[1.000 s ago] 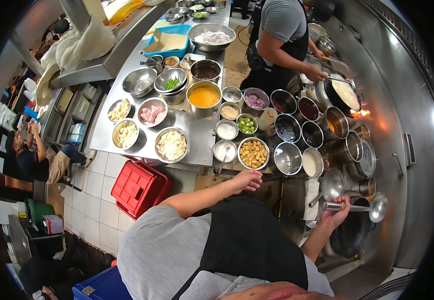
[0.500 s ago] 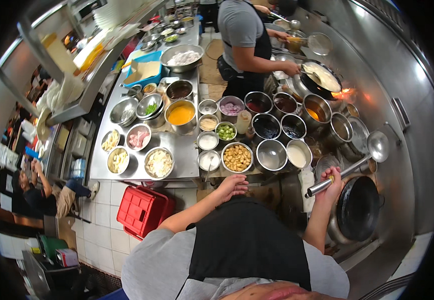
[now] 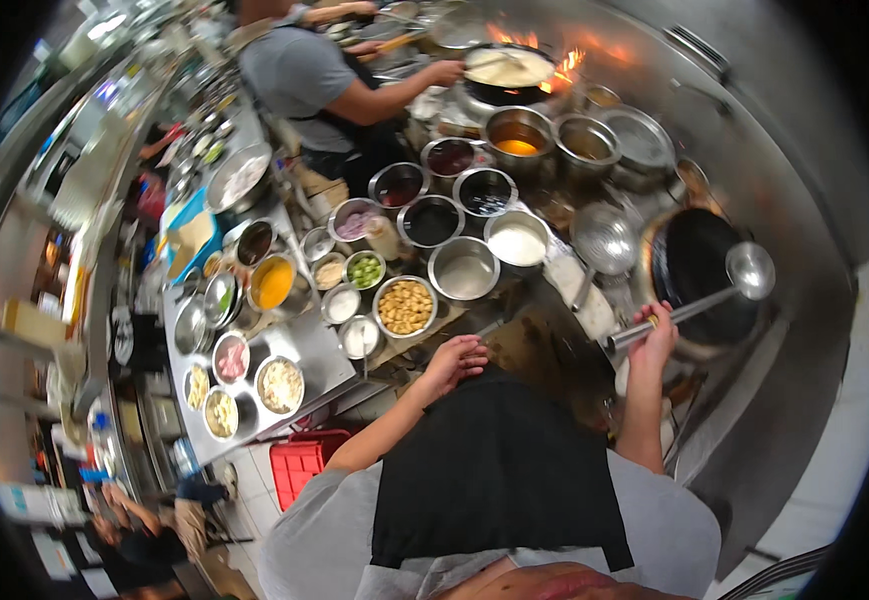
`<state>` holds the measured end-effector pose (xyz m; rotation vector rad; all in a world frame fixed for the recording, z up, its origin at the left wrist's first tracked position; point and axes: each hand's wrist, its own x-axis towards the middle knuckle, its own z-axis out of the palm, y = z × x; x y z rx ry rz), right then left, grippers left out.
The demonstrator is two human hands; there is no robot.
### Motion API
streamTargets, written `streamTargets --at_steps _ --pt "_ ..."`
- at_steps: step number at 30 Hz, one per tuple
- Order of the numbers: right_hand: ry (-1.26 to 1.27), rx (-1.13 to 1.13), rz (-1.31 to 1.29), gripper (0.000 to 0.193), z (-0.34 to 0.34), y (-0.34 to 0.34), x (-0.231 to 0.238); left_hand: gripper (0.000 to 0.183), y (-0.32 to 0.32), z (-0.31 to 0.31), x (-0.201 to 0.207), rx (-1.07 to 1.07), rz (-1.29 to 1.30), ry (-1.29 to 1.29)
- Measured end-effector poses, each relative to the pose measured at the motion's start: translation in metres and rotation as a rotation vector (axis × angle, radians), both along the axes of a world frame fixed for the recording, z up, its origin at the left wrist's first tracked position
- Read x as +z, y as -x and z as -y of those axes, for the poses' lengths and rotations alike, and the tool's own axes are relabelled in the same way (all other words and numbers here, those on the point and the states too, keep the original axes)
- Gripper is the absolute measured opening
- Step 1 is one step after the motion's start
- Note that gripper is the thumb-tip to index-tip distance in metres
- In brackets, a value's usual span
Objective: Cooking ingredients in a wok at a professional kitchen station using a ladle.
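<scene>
My right hand [image 3: 651, 342] is wrapped round the handle of a long metal ladle [image 3: 749, 270]. The ladle's bowl hangs over the right side of a dark wok [image 3: 696, 258] on the stove. In front of my apron, my left hand [image 3: 457, 364] is held with its fingers loosely stretched out and nothing in it. Nearest to it are a bowl of fried golden cubes [image 3: 404, 306] and a nearly bare metal bowl [image 3: 464, 268]. A perforated strainer [image 3: 604, 240] rests left of the wok, next to a white cloth [image 3: 576, 292].
A co-worker [image 3: 319, 85] tends a wok of pale food [image 3: 509, 70] over high flames [image 3: 566, 72]. Pots of dark sauces [image 3: 430, 221] and orange liquid [image 3: 518, 138] crowd the middle. A steel table [image 3: 319, 345] with several ingredient bowls stands left, a red crate [image 3: 299, 465] below it.
My view has swung to the right, so table and co-worker appear further left. The ladle's bowl is now over the wok instead of beyond it. My left hand remains before my apron.
</scene>
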<state>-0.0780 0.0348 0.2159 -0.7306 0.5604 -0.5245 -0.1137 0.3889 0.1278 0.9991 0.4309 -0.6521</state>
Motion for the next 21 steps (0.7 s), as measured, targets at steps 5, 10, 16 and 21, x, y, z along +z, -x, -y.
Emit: streamTargets --at_steps 5,10,16,21 --pt "0.010 0.002 -0.072 0.029 0.008 0.025 -0.018 0.033 -0.007 0.022 0.003 -0.073 -0.013 -0.013" --pt "0.082 0.074 -0.090 0.028 0.028 0.046 -0.018 0.033 -0.014 0.048 -0.001 -0.129 -0.037 0.004" --pt "0.215 0.179 -0.021 0.026 0.053 0.041 0.005 0.031 -0.025 0.078 -0.004 -0.119 -0.030 0.001" --pt "0.372 0.386 -0.096 0.029 0.079 0.013 0.016 0.032 -0.033 0.101 -0.009 -0.123 -0.034 -0.013"
